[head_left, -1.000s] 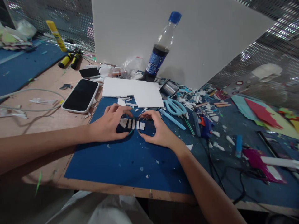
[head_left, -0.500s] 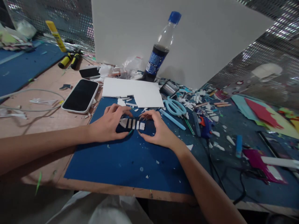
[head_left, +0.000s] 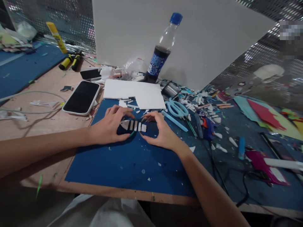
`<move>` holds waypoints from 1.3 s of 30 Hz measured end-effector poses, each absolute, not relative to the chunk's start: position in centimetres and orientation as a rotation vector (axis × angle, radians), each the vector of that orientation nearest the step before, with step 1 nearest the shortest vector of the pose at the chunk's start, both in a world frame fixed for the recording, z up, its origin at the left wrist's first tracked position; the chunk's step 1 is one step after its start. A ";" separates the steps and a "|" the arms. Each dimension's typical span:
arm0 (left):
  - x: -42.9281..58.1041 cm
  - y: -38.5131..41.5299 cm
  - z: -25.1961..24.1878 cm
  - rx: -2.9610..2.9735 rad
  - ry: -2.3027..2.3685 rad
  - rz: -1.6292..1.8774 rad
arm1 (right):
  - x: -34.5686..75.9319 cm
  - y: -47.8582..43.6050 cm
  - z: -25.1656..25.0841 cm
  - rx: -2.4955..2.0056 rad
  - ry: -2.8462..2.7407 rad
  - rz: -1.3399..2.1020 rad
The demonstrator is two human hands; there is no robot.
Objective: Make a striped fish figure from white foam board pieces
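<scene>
A short row of small white foam pieces (head_left: pixel 134 125) lies on the blue cutting mat (head_left: pixel 127 164). My left hand (head_left: pixel 107 126) curls around the row's left end, thumb below and fingers above, touching the pieces. My right hand (head_left: pixel 161 132) curves around the right end the same way, fingertips at the last piece. Both hands pinch loosely at the row from either side. A white foam sheet (head_left: pixel 134 91) with a cut-out corner lies just beyond them.
A phone (head_left: pixel 81 97) lies left of the mat, a second one (head_left: pixel 90 73) behind it. A cola bottle (head_left: pixel 162 50) stands against a large white board (head_left: pixel 189 37). Blue scissors (head_left: pixel 177 108), a glue gun (head_left: pixel 207 127), scraps and coloured paper crowd the right side.
</scene>
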State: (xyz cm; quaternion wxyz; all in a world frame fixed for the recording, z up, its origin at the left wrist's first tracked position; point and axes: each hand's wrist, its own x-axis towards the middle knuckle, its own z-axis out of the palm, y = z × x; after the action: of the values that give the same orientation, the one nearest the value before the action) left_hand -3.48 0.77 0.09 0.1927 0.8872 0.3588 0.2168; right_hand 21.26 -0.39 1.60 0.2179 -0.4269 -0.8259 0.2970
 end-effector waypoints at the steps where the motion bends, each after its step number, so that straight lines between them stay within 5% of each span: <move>1: -3.5 0.8 0.1 2.486 1.007 0.624 | 21.4 -0.3 1.6 -1.164 -2.261 0.793; 14: -3.4 0.8 0.3 2.453 1.130 0.528 | 23.8 1.0 1.6 -1.215 -2.170 0.617; 21: -3.3 0.7 -0.1 2.495 1.246 0.515 | 24.1 1.9 0.6 -1.393 -2.152 0.153; 39: -0.8 3.2 1.8 2.895 1.064 0.610 | 23.5 1.4 1.2 -1.305 -1.969 0.168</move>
State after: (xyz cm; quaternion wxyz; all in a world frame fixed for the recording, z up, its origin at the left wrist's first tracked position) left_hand -0.78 3.24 1.84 -0.0013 0.9208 0.3383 0.1941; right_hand 23.51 1.39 1.21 0.3769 -0.5105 -0.7701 0.0657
